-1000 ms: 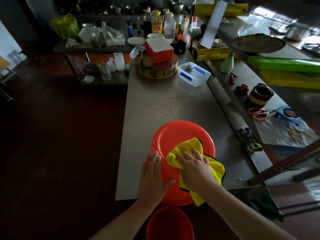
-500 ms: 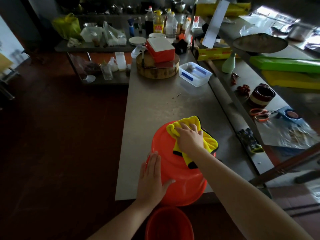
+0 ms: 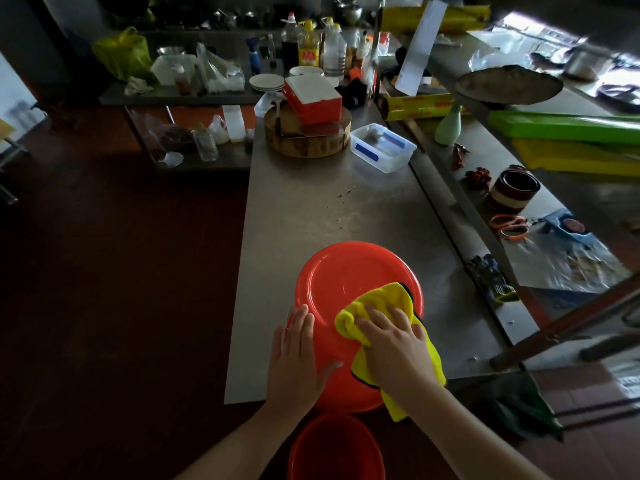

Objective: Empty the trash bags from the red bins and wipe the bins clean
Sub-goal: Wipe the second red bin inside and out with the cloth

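Your left hand [image 3: 298, 355], fingers straight and together, thumb out, resting on the upturned red bin [image 3: 346, 278] at its 8 o'clock, your right hand [image 3: 394, 341], fingers spread, pressing a yellow cloth [image 3: 391, 296] onto its base at 4 o'clock, bin base-up, mouth down, at the near edge of the table [image 3: 311, 209].

1. The bare left hand [image 3: 296, 358] has slim fingers and is uncovered down to the wrist.
2. Behind the left hand, the left forearm [image 3: 228, 448] is bare to the picture's edge.
3. Right of the left hand, the right hand [image 3: 394, 344] and right forearm [image 3: 485, 434] are equally uncovered.
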Demonstrator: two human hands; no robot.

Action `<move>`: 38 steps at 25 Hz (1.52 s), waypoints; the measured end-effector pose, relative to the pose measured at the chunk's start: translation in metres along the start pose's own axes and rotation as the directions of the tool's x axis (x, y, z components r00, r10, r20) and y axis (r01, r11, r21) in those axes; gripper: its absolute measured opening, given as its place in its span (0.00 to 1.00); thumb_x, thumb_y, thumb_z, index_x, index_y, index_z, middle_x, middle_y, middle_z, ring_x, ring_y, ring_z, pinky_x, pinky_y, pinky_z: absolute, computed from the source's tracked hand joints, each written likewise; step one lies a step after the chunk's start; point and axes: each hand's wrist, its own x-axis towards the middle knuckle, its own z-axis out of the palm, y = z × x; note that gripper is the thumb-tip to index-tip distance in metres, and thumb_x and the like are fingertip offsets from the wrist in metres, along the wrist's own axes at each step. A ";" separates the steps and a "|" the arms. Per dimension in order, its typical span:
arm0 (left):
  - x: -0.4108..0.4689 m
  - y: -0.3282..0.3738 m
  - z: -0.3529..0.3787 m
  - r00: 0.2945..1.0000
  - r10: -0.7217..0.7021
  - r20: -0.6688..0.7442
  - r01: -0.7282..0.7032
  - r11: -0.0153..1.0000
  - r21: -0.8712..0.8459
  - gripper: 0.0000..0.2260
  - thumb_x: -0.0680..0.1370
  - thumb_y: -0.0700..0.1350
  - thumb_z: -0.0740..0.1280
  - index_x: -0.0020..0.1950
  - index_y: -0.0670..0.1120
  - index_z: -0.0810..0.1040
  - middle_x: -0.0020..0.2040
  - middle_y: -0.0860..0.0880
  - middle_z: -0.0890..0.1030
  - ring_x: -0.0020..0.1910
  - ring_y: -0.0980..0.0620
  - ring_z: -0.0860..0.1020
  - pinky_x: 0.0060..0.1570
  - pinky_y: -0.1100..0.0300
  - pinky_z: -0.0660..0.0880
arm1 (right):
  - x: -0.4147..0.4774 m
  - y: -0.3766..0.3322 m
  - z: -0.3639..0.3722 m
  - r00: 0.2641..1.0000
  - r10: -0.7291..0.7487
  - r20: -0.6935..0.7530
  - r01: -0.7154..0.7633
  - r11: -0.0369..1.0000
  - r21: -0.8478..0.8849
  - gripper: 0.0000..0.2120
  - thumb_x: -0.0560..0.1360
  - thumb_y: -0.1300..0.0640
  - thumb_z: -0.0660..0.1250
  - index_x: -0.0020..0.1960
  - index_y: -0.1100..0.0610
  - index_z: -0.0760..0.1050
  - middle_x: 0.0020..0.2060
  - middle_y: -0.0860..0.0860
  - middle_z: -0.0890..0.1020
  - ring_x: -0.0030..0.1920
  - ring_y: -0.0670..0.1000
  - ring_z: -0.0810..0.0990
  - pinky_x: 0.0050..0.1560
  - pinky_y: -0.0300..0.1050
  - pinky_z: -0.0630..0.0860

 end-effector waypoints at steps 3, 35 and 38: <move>0.001 0.001 -0.001 1.000 -0.011 0.022 0.011 1.000 -0.016 0.45 0.77 0.73 0.58 0.82 0.45 0.49 0.83 0.47 0.51 0.81 0.48 0.52 0.75 0.45 0.55 | 0.026 0.003 -0.004 1.000 0.007 -0.003 -0.007 1.000 0.002 0.22 0.81 0.49 0.61 0.73 0.36 0.66 0.78 0.41 0.63 0.78 0.59 0.57 0.70 0.60 0.61; 0.001 0.002 0.000 0.999 -0.003 0.045 0.003 1.000 0.001 0.46 0.77 0.73 0.56 0.82 0.46 0.43 0.83 0.48 0.48 0.81 0.47 0.51 0.76 0.42 0.52 | 0.090 0.050 -0.020 0.995 0.071 -0.074 -0.067 0.996 0.052 0.21 0.81 0.54 0.61 0.73 0.42 0.70 0.77 0.45 0.65 0.77 0.57 0.57 0.68 0.59 0.61; 0.002 0.002 0.001 0.999 -0.008 0.038 0.009 1.000 -0.006 0.46 0.77 0.73 0.57 0.82 0.45 0.45 0.83 0.47 0.49 0.81 0.47 0.51 0.76 0.41 0.53 | 0.049 0.050 -0.007 0.992 0.069 -0.104 -0.059 0.994 0.092 0.23 0.78 0.52 0.67 0.71 0.43 0.72 0.75 0.46 0.69 0.76 0.58 0.61 0.69 0.59 0.63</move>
